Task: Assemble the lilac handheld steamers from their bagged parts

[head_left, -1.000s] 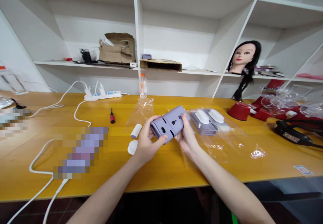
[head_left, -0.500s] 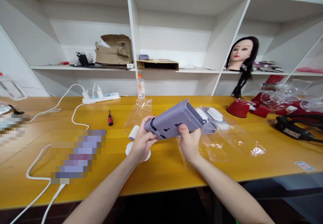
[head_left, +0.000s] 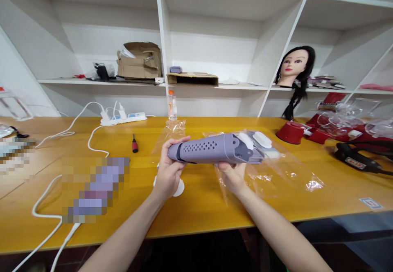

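Note:
A purple plastic housing (head_left: 205, 149) with rows of round holes along its side is held above the table between my two hands. My left hand (head_left: 168, 169) is closed round its left end, by a dark slot. Under its right part, my right hand (head_left: 233, 176) grips it from below, thumb against the near lower edge. The housing's right end is open and shows a hollow inside. Below my left hand lies a white round piece (head_left: 178, 188), partly hidden. Behind the right end, white oval parts (head_left: 261, 139) and other purple pieces rest on clear plastic bags (head_left: 288, 163).
A red-handled screwdriver (head_left: 134, 145) lies to the left, near a power strip (head_left: 124, 118) with white cables. A clear bottle (head_left: 172, 106) stands against the shelf. Red machine parts (head_left: 290, 132) and a black tool (head_left: 359, 157) occupy the right side of the table (head_left: 196, 219).
My hands have rolled the housing, so its perforated side now faces me instead of its slotted face. Its right end has come down and it lies more level.

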Demonstrator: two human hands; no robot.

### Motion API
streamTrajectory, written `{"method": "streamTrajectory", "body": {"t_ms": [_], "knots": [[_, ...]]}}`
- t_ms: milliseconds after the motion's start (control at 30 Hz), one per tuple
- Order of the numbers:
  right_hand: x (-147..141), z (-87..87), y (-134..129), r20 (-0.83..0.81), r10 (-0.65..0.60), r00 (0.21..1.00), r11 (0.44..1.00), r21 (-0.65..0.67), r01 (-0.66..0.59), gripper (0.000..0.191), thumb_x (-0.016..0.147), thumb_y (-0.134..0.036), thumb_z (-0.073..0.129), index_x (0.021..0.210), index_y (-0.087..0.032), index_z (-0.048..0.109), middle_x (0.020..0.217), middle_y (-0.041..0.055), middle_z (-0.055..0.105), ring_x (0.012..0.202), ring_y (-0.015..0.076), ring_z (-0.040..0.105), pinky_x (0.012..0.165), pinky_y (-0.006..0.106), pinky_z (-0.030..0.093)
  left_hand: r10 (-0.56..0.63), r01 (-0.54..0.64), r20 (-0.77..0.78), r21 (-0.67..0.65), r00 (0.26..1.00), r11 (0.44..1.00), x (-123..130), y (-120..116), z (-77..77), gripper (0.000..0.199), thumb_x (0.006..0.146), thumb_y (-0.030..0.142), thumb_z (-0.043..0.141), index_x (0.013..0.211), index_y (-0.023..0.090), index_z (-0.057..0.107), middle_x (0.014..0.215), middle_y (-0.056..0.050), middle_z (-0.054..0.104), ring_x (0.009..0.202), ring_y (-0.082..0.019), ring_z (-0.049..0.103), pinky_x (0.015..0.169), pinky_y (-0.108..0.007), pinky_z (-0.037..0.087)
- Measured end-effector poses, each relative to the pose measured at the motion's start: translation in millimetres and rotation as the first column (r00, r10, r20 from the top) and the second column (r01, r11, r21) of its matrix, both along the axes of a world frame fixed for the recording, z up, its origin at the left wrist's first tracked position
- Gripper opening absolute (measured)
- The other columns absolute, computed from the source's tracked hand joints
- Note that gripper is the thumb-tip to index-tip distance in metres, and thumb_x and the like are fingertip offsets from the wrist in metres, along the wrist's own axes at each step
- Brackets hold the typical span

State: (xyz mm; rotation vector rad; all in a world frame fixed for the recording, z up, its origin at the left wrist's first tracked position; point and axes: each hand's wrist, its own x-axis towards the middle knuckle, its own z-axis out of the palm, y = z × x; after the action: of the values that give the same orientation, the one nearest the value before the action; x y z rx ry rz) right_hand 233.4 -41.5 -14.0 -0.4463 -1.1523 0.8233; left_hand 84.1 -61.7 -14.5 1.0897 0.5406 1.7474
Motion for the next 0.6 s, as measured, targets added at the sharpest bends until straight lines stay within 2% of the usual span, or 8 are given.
{"method": "streamTrajectory", "body": {"t_ms": [133,300,400,500,600], "knots": [[2.3,5.3,4.3,0.083,-0.053,0.995,0.998,0.049,0.049,0.049,0.057,-0.045,0.076,0.098,-0.024,0.061,0.093,0.0051,0.067,0.089,0.0235,0.062,0.085,0.042,0.047,0.008,-0.007,-0.041,0.034,0.999,0.999,-0.4,-1.0,0.0,0.054,0.059,0.004,0.047,0.106,0.030,0.039,0.127,-0.003,0.052,0.109,-0.018,0.051,0.075,-0.028,0.047],[1.9,8.3,6.3,0.148,-0.051,0.988,0.998,0.050,0.044,0.037,0.068,-0.047,0.068,0.094,-0.021,0.063,0.089,0.0067,0.069,0.084,0.0228,0.063,0.081,0.041,0.049,-0.030,0.031,0.005,-0.043,1.000,0.999,2.0,-2.6,-1.7,0.062,0.057,0.006,0.047,0.112,0.031,0.036,0.115,-0.002,0.054,0.082,-0.011,0.056,0.066,-0.024,0.048],[0.2,13.2,3.5,0.151,-0.104,0.983,0.994,0.048,0.097,0.040,0.064,-0.048,0.071,0.092,-0.020,0.062,0.087,0.0065,0.070,0.081,0.0226,0.064,0.076,0.039,0.050,-0.041,0.041,0.009,-0.030,0.999,0.999,3.3,-1.6,-4.8,0.070,0.054,0.005,0.048,0.117,0.031,0.032,0.106,0.000,0.054,0.073,-0.009,0.053,0.058,-0.020,0.045],[-0.8,16.1,2.5,0.144,-0.150,0.978,0.989,0.037,0.147,0.040,0.060,-0.047,0.074,0.087,-0.019,0.062,0.082,0.0056,0.069,0.078,0.0215,0.063,0.071,0.036,0.050,-0.060,0.062,-0.074,0.024,0.995,0.998,4.6,-0.5,-9.2,0.083,0.055,0.003,0.050,0.127,0.035,0.023,0.100,0.001,0.053,0.077,-0.010,0.055,0.058,-0.019,0.045],[-0.8,14.1,6.6,0.085,-0.139,0.987,0.988,-0.053,0.144,0.031,0.065,-0.044,0.072,0.079,-0.019,0.061,0.076,0.0030,0.068,0.072,0.0181,0.061,0.067,0.032,0.049,-0.055,0.072,-0.191,0.081,0.980,0.994,5.9,-0.7,-12.9,0.096,0.061,0.001,0.056,0.135,0.039,0.007,0.109,-0.001,0.051,0.095,-0.013,0.056,0.076,-0.026,0.048]]}}
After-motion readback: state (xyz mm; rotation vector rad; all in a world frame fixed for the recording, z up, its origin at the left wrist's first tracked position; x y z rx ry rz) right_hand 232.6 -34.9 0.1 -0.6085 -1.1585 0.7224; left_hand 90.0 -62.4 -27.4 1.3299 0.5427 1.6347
